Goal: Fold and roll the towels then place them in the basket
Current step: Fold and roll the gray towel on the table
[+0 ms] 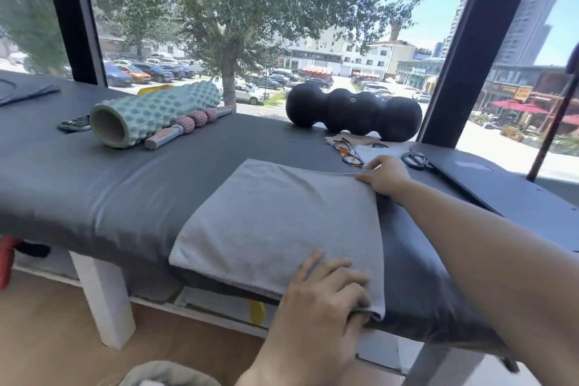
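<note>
A grey towel [275,222] lies folded flat on the dark massage table [94,185], its near edge hanging over the table's front. My left hand [326,294] rests on the towel's near right corner, thumb tucked under the edge and fingers on top. Farther away, my right hand [383,177] pinches the towel's far right corner. At the bottom edge of the view, part of a grey basket [166,374] with something white inside shows on the floor.
On the table's far side lie a mint bumpy foam roller [153,114], a pink-beaded massage stick [188,127] and a black peanut-shaped roller [354,113]. Glasses [349,152], scissors [415,160] and a dark laptop [507,194] sit to the right. A phone [73,124] lies left. Windows stand behind.
</note>
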Action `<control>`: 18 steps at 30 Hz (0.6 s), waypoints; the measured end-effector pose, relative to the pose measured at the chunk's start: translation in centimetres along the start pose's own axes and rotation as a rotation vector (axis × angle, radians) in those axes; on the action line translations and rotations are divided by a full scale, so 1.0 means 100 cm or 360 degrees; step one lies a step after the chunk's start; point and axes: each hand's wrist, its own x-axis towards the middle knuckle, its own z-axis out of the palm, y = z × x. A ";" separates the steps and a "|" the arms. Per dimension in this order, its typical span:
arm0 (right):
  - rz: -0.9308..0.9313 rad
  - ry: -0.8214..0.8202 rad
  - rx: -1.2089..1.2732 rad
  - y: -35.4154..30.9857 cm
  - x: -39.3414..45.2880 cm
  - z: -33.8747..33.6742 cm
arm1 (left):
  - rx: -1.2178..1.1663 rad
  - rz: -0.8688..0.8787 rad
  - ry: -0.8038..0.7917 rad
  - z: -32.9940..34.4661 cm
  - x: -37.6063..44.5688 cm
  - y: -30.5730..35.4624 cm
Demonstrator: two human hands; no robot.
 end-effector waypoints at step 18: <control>0.0375 -0.0045 0.0272 0.007 -0.006 -0.027 | 0.0083 -0.0343 0.0248 -0.003 0.015 0.039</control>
